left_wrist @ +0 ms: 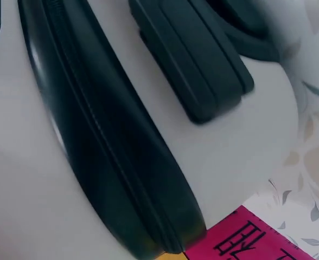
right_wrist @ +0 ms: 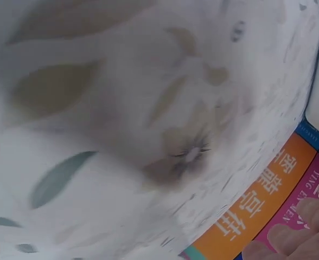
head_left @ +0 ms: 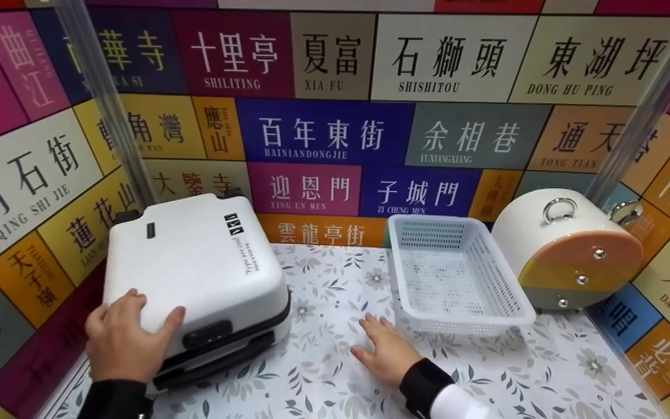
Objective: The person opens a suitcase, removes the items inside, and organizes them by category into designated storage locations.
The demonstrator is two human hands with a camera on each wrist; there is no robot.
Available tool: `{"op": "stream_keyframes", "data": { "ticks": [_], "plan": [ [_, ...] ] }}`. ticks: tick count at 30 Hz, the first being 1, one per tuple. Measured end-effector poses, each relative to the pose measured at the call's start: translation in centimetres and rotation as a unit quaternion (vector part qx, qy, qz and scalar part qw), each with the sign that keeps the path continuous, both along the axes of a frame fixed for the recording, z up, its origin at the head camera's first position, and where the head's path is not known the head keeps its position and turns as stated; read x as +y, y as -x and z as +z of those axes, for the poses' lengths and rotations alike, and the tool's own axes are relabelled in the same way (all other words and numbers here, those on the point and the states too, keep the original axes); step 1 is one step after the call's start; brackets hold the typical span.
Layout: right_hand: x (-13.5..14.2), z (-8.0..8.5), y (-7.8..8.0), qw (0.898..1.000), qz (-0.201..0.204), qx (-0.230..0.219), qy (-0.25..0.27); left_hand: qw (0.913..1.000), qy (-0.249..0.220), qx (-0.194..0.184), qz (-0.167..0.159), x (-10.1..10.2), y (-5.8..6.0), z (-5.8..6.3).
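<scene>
A white hard-shell suitcase (head_left: 195,256) lies flat at the left, wheels toward the back wall. My left hand (head_left: 125,337) rests on its near left part, fingers spread over the lid and thumb toward the lock (head_left: 208,334). The left wrist view shows the case's black zip band (left_wrist: 110,124) and a black side fitting (left_wrist: 197,59) up close. My right hand (head_left: 384,349) is low over the flowered tabletop with its fingers extended, just left of a white plastic basket (head_left: 457,323). Its fingertips (right_wrist: 289,238) show at the lower right of the right wrist view.
Behind the basket's right side stands a rounded white box (head_left: 544,221) with an orange, yellow and grey front, metal knobs and ring handles. Walls (head_left: 323,131) with colourful street-name panels close in the back and sides. Clear upright posts (head_left: 108,110) stand at the corners.
</scene>
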State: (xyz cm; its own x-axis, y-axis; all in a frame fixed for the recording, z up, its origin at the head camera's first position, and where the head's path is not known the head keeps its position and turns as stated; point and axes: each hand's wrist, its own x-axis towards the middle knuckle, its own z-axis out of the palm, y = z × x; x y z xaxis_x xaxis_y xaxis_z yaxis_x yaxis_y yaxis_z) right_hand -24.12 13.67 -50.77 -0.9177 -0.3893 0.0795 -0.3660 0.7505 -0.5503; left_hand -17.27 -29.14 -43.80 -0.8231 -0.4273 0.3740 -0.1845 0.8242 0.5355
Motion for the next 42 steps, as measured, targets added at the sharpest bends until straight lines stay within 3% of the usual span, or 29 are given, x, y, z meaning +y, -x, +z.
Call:
{"op": "stream_keyframes", "data": {
  "ticks": [9, 15, 22, 30, 35, 42],
  "plan": [
    [-2.5, 1.5, 2.2, 0.999, 0.009, -0.037, 0.034, 0.9959, 0.045, 0.066, -0.042, 2.5, -0.5, -0.9],
    [-4.3, 1.9, 3.8, 0.999, 0.003, -0.018, 0.031, 0.9899, 0.072, 0.112, -0.049, 3.9, -1.0, -1.4],
    [-7.2, 2.4, 7.5, 0.998, 0.010, 0.004, 0.060, 0.9774, 0.103, 0.175, -0.059, 4.6, -1.4, -2.0],
    [-9.7, 1.8, 10.4, 0.994, 0.039, -0.048, 0.085, 0.9710, 0.117, 0.198, -0.067, 4.9, -1.3, -2.6],
    [-10.3, 1.2, 11.1, 0.993, 0.061, -0.042, 0.094, 0.9688, 0.121, 0.205, -0.069, 4.9, -1.2, -2.6],
    [-10.8, 0.8, 11.7, 0.991, 0.036, -0.053, 0.119, 0.9687, 0.120, 0.206, -0.067, 4.7, -1.1, -2.6]
  ]
}}
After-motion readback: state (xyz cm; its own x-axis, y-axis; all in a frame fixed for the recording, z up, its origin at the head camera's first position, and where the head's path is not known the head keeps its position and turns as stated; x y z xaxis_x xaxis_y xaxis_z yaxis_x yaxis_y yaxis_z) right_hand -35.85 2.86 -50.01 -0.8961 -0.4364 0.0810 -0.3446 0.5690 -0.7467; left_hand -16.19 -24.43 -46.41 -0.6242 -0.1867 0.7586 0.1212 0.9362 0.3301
